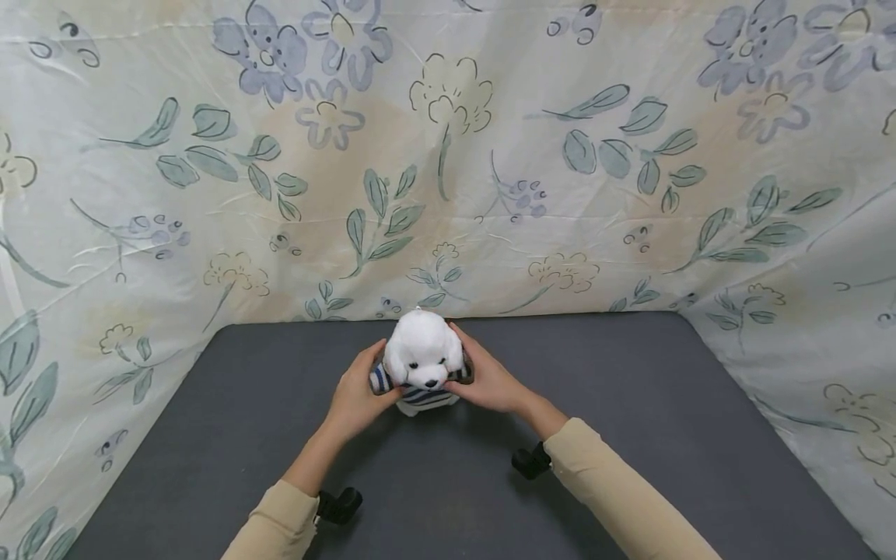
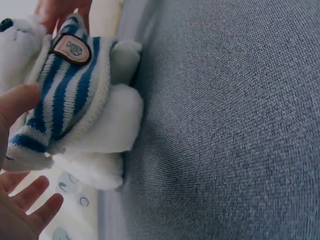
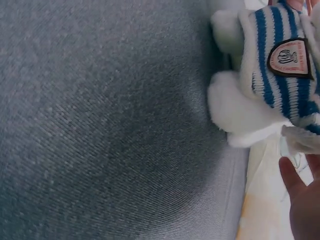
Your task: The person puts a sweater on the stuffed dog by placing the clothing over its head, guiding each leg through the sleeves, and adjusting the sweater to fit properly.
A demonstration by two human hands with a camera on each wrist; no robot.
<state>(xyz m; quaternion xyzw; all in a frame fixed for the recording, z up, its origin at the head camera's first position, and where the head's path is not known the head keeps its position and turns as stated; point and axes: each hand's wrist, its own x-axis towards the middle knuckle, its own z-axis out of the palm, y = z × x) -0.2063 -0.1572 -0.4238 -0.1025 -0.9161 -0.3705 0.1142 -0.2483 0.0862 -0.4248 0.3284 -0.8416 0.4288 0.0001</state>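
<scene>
Both hands, left (image 1: 358,398) and right (image 1: 490,381), clasp the plush dog (image 1: 423,359) upright on the tabletop (image 1: 630,435); likely positioning it, next needs gentle release.

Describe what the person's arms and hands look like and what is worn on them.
Both arms wear long beige sleeves, left sleeve and right sleeve, ending short of the wrists. The left hand and right hand are bare: no gloves or rings show. A small black camera mount hangs under each wrist, the left mount and the right mount. No cables show.
</scene>
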